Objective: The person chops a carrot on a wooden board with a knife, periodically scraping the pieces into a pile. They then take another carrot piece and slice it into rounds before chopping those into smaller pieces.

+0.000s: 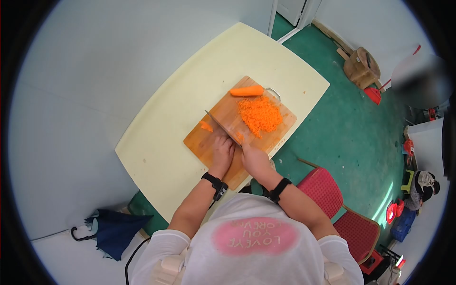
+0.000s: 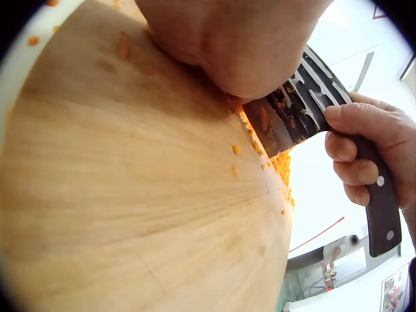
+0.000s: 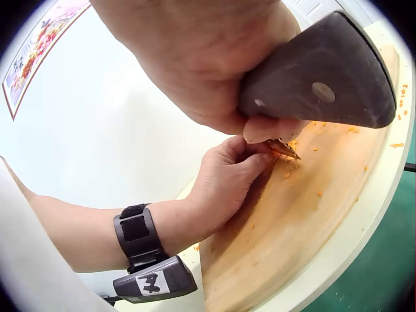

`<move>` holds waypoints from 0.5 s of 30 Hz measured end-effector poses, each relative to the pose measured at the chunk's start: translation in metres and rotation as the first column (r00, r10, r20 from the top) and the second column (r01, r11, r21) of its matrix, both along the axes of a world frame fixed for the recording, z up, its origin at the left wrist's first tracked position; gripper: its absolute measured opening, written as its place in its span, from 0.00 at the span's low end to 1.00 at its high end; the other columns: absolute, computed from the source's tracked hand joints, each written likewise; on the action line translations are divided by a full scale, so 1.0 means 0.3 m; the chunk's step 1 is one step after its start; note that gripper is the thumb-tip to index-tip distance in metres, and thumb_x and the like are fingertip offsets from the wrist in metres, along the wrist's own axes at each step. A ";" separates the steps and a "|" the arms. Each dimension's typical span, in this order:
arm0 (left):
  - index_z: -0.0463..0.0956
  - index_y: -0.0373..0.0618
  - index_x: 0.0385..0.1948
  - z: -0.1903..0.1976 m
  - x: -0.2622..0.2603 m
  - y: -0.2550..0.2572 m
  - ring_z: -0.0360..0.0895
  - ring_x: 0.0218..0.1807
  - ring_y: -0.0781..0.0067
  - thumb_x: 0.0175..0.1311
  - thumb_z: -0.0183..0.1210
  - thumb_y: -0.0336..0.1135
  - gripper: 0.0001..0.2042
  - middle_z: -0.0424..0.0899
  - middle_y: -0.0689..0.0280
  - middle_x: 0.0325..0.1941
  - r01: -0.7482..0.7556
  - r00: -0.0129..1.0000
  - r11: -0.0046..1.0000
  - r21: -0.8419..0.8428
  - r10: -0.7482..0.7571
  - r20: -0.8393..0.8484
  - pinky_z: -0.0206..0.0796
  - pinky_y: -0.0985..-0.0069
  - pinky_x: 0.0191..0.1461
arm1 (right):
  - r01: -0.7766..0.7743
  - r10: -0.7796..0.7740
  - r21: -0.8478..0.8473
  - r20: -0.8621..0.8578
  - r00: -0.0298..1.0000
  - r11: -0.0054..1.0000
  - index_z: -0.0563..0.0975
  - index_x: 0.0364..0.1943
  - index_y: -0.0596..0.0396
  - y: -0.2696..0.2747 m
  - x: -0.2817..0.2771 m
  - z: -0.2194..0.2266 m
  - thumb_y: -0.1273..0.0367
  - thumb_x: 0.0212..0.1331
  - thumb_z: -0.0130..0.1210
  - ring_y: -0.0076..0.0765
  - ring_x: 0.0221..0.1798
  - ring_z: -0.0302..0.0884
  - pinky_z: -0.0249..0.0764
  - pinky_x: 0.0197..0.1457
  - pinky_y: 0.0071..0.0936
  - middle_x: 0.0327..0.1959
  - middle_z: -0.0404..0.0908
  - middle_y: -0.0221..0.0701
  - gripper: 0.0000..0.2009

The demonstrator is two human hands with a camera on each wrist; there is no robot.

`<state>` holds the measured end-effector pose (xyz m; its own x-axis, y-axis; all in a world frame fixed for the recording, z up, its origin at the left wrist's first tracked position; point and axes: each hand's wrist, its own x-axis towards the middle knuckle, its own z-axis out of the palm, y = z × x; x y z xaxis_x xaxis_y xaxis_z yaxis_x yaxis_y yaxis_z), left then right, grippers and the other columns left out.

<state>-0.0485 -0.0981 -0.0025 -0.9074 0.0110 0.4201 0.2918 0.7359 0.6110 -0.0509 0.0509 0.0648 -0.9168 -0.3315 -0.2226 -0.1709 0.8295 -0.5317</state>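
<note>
1. White-sleeved arms are reaching forward from the person at the bottom of the head view, each wrist wearing a black band.
2. Nearest along the wooden cutting board (image 1: 209,142), the left hand (image 1: 221,153) is resting knuckles-up on the wood, its fingers curling together over a small carrot piece (image 3: 283,149) and pinning it right against the blade.
3. Just beside it, the right hand (image 1: 253,159) is gripping the dark handle of the cleaver (image 2: 292,110), fingers wrapping tightly round it; the blade is angling away to the upper left across the board, flecked with orange bits.
4. A separate carrot chunk (image 1: 205,126) is lying on the board to the left of the blade, apart from both hands.
5. Farther out, on the right of the blade, a heap of shredded carrot (image 1: 260,115) is spreading over the wood.
6. Beyond the heap, a whole carrot (image 1: 247,91) is lying crosswise near the board's far edge, next to its metal handle loop.
7. The board is sitting on a pale yellow table (image 1: 161,142), with a red chair (image 1: 351,223) standing on the green floor to the right.
</note>
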 end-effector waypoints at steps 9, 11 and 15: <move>0.75 0.38 0.29 0.000 0.001 0.010 0.71 0.41 0.52 0.47 0.61 0.22 0.07 0.77 0.57 0.36 0.003 1.000 0.999 0.054 -0.003 -0.012 0.65 0.63 0.47 | -0.030 0.028 -0.059 -0.026 0.999 0.998 0.72 0.41 0.58 0.017 -0.012 0.028 0.67 0.58 0.50 0.58 0.27 0.77 0.72 0.32 0.52 0.22 0.78 0.49 0.11; 0.75 0.38 0.29 0.007 -0.006 0.009 0.71 0.41 0.52 0.47 0.61 0.22 0.07 0.78 0.57 0.37 0.000 0.999 0.998 0.065 0.003 -0.046 0.65 0.63 0.47 | -0.025 0.025 -0.036 -0.005 1.000 0.999 0.72 0.41 0.58 0.025 0.006 0.027 0.67 0.58 0.50 0.58 0.28 0.77 0.73 0.32 0.51 0.23 0.78 0.49 0.11; 0.76 0.38 0.30 0.011 -0.001 -0.002 0.71 0.42 0.52 0.47 0.61 0.22 0.07 0.78 0.57 0.37 0.015 0.999 1.000 0.014 -0.016 0.035 0.65 0.64 0.47 | -0.002 0.002 -0.043 -0.014 1.000 0.999 0.72 0.41 0.58 0.009 -0.008 -0.002 0.67 0.57 0.50 0.58 0.29 0.78 0.73 0.34 0.50 0.24 0.78 0.50 0.11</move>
<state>-0.0487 -0.0986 0.0008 -0.9213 0.0198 0.3885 0.2816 0.7229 0.6310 -0.0532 0.0538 0.0642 -0.9190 -0.3424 -0.1957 -0.1799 0.8055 -0.5646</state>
